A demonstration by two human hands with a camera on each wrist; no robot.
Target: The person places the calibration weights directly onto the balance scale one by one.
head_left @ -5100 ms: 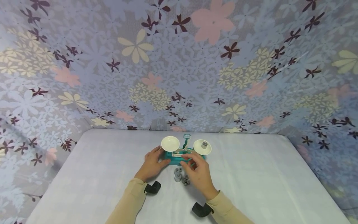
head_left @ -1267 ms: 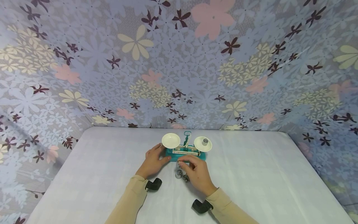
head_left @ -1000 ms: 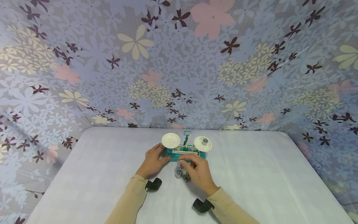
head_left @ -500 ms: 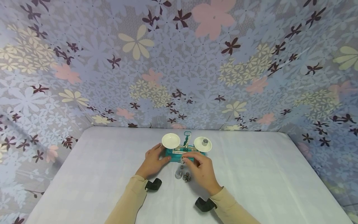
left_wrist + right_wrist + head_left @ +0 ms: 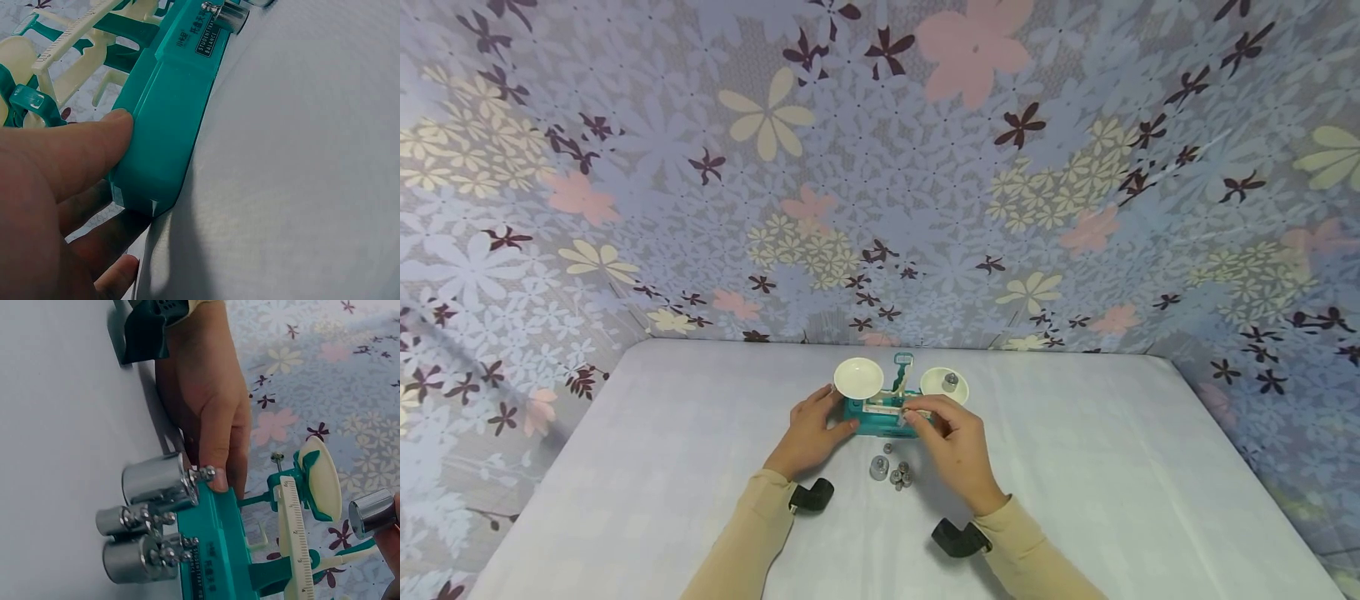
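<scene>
My left hand grips the left end of a teal balance scale, thumb against its base and fingers around the end. The right hand pinches a shiny cylindrical weight between thumb and fingertips, in front of the scale's ruled beam. On the scale's right-hand white pan stands another metal weight. The left-hand pan holds nothing. Nearer me on the cloth stand a large knobbed weight, a small one and a cluster of small weights.
A pale cloth covers the table. Behind and at both sides hangs floral fabric. Black wrist cameras sit on both wrists, and the right one hangs over the cloth.
My right hand reached down from the scale to the weights, took hold of one and lifted it up and right, toward the right-hand pan. The left hand stays on the base.
</scene>
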